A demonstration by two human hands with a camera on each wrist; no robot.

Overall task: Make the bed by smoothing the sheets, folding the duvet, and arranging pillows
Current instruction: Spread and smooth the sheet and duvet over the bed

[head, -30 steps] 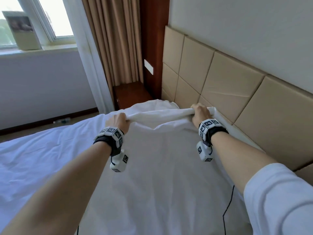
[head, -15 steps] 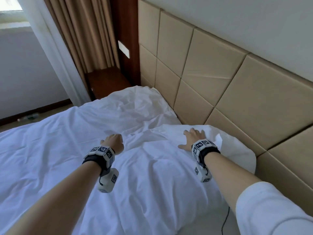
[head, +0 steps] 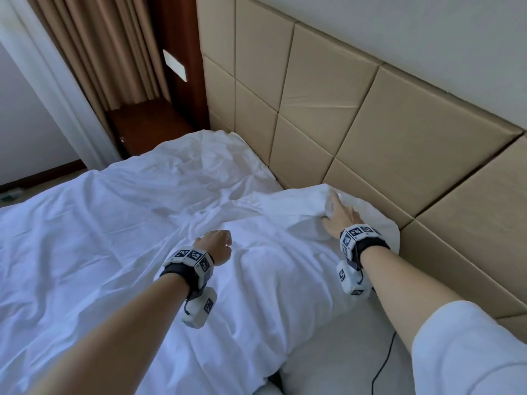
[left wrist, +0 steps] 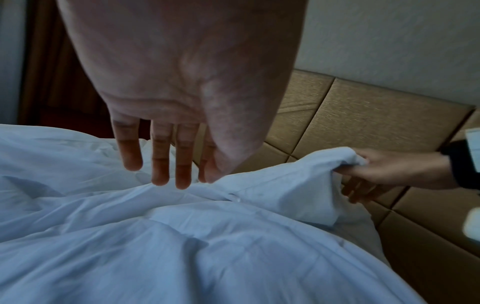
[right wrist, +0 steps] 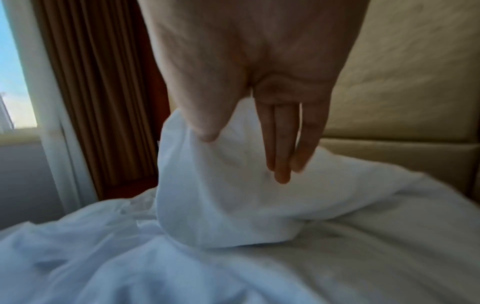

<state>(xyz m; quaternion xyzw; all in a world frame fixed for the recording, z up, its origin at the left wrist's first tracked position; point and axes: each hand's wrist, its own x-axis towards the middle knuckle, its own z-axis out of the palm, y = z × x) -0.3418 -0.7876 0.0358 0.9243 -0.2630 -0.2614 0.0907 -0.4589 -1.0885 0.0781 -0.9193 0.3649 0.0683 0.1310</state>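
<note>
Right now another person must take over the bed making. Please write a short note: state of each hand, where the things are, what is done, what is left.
Left hand: free, fingers relaxed just above the crumpled white cotton duvet, holding nothing.
Right hand: pinches a raised fold at the duvet's top corner, beside the beige padded panel headboard.
Position: the duvet covers most of the bed; bare white mattress sheet shows at the near corner.
Done: duvet laid up to the headboard.
Left: flatten the corner, smooth wrinkles, fold the duvet, place pillows; no pillow is in view.
</note>
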